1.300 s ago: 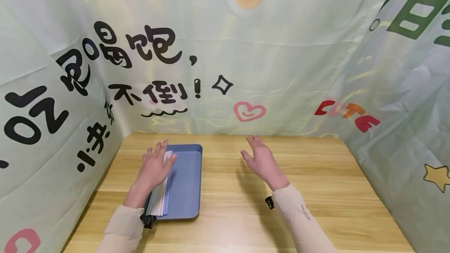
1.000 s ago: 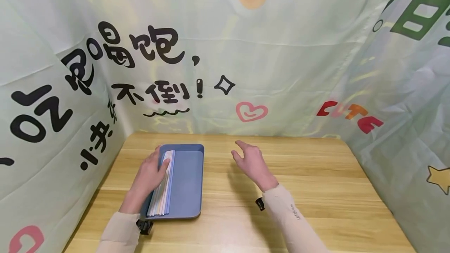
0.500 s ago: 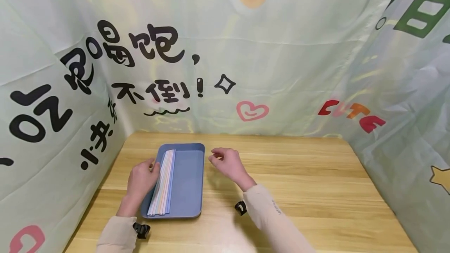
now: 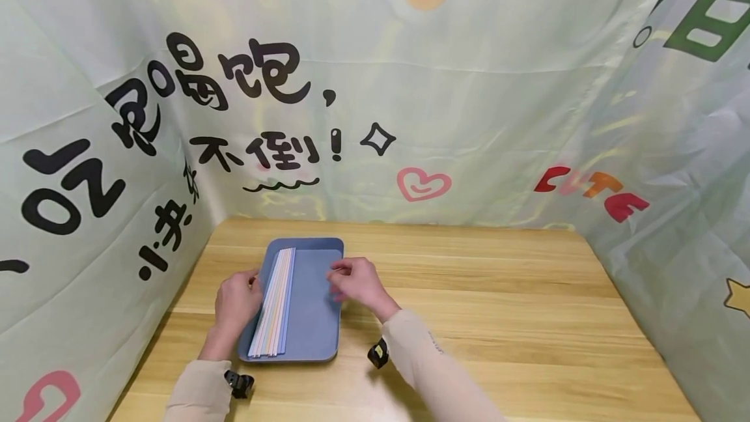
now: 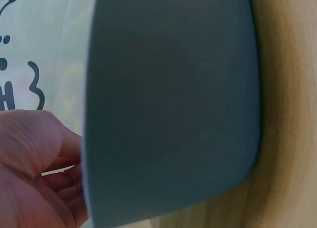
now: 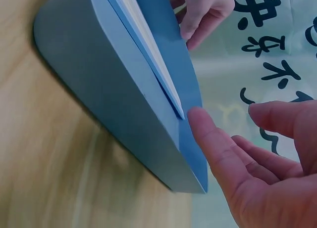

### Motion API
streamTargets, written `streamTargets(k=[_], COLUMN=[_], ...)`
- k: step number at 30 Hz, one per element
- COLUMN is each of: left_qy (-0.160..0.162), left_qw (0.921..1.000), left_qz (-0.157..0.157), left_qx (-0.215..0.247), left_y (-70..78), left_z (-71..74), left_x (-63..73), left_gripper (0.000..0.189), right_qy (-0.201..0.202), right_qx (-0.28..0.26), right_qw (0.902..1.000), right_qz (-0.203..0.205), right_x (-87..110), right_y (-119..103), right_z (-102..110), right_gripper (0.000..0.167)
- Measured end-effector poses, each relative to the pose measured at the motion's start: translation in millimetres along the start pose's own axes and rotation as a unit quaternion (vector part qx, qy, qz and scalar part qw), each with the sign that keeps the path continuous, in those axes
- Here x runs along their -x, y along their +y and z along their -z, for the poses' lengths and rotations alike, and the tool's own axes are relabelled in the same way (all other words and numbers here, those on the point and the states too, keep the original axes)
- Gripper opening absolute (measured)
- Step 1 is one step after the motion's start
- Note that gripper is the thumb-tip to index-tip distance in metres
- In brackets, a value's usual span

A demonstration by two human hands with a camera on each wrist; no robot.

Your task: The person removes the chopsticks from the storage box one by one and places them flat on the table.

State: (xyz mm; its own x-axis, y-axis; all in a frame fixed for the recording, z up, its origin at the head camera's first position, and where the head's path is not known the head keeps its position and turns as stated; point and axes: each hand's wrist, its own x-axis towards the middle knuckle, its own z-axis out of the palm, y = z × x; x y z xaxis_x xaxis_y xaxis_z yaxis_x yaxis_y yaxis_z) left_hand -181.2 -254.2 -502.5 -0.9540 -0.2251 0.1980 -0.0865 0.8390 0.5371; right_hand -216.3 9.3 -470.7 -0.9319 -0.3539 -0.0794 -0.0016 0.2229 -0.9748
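Note:
A blue-grey tray [image 4: 313, 305] lies on the table, with several thin pastel sticks like straws [image 4: 274, 308] lined up along its left side. My left hand [image 4: 236, 298] is at the tray's left rim, fingers bent. In the left wrist view its fingertips are hidden behind the tray wall [image 5: 173, 99], so whether they pinch the rim cannot be told. Over the tray's right rim, my right hand [image 4: 362, 284] has thumb and fingers apart and loosely bent. In the right wrist view the right hand [image 6: 257, 173] holds nothing, its fingertips near the tray's rim.
The wooden table [image 4: 469, 298] extends to the right of the tray. Printed cloth [image 4: 498, 109] hangs behind the table and on both sides. Each wrist carries a small black camera [image 4: 239, 384].
My left hand has drawn back from over the sticks to the left rim, uncovering them. My right hand has moved left and down, from above the table to the tray's right rim.

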Motion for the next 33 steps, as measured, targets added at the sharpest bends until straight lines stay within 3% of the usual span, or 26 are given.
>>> streamTargets(k=[6,11,21,33], left_qy=[-0.016,-0.01,-0.019,-0.016], left_qw=[0.9997,0.9997,0.9993,0.9995], left_qz=[0.019,0.022,0.026,0.015], left_qx=[0.008,0.01,0.02,0.021], left_y=[-3.7,-6.1,-7.0,-7.8], left_z=[-2.1,-2.8,-2.8,-2.0], left_x=[0.4,0.4,-0.9,-0.9], left_gripper=[0.034,0.033,0.034,0.033], right_qy=[-0.007,-0.013,0.001,-0.002], right_qx=[-0.019,-0.022,-0.08,-0.058], right_qw=[0.9994,0.9989,0.9926,0.9912], right_qz=[-0.028,-0.04,-0.092,-0.119], right_x=[-3.0,-6.4,-12.9,-15.5], right_y=[4.7,6.9,12.2,10.3], right_z=[-12.5,-22.8,-46.2,-64.5], right_gripper=[0.039,0.04,0.03,0.039])
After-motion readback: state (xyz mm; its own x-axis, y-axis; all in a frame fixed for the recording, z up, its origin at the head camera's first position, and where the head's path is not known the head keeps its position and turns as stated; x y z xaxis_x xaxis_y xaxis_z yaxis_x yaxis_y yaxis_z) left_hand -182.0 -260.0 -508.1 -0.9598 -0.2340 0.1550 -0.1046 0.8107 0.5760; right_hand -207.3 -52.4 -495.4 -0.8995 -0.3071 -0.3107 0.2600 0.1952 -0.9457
